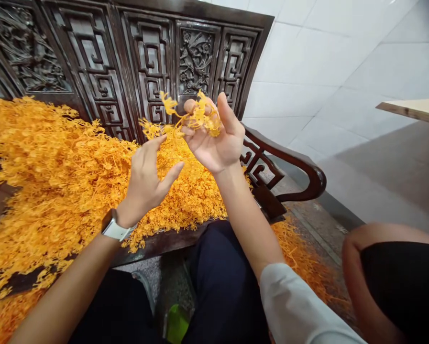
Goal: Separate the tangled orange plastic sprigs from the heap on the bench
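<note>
Yellow-orange artificial flower sprigs [203, 114] rest in my right hand [216, 136], which is raised palm up with its fingers curled around them and its thumb apart. My left hand [148, 177], with a watch [115, 227] on its wrist, is held to the left with thumb and fingers spread and nothing gripped. Its fingertips are near the trailing sprigs. Below and behind both hands, a large heap of the same yellow-orange sprigs [67, 186] covers the seat of a dark carved wooden bench.
The bench's carved backrest [128, 62] rises behind the heap, and its curved armrest [300, 177] juts out at right. More orange strands [303, 263] lie on the floor. A person's bent arm [357, 277] is at lower right, below a board edge [411, 111].
</note>
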### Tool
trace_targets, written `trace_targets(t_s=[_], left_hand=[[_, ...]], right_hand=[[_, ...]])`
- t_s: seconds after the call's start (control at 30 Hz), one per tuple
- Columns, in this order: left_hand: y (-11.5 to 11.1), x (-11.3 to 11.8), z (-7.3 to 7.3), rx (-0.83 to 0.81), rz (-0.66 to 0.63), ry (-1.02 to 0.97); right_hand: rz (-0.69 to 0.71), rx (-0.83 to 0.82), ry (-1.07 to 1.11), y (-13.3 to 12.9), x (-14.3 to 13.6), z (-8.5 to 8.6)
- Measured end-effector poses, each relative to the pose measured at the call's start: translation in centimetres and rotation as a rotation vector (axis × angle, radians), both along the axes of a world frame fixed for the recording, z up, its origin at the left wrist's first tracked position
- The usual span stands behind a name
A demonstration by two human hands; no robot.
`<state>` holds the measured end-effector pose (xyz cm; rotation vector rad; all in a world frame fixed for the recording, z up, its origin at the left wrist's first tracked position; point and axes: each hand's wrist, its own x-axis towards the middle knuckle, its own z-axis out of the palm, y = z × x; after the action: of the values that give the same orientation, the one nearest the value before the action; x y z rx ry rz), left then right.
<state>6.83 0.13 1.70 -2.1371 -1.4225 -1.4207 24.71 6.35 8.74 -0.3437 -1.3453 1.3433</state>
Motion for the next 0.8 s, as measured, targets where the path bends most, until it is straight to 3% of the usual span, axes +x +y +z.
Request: trace_targets(t_s=[0.1, 0.17, 0.23, 0.3, 0.4, 0.5, 0.63, 0.8], left_hand=[[0.7, 1.5, 0.8, -0.109, -0.051, -0.127], [1.2, 1.1, 0.7, -0.156, -0.104, -0.163], [1.6, 0.0, 0.1, -0.118, -0.104, -0.144], [1.7, -1.6, -0.6, -0.037, -0.026, -0.092], [1.6, -4.2, -1.6, -0.020, 0.076, -0.048], [1.8, -6.8, -2.0, -0.144, 0.114, -0.046], [3.0, -9.6, -2.4, -0.335, 0.172, -0.126], [5.1, -10.2, -2.6, -0.484, -0.016, -0.345]], right_hand=[[0.126, 0.037, 0.034, -1.1, -0.5, 0.4], [0.087, 0.031, 0.032, -0.6, -0.5, 0.2], [-0.060, -0.012, -0.032, 0.8, -0.5, -0.5], [-0.189, -0.084, -0.123, 2.4, -0.5, -1.7], [-0.158, -0.209, -0.223, 4.4, -0.7, -3.9], [-0.078, -0.282, -0.285, 5.1, -1.2, -5.4], [-0.140, -0.249, -0.325, 3.8, -2.2, -5.5], [-0.286, -0.066, -0.329, 0.1, -4.1, -4.1]])
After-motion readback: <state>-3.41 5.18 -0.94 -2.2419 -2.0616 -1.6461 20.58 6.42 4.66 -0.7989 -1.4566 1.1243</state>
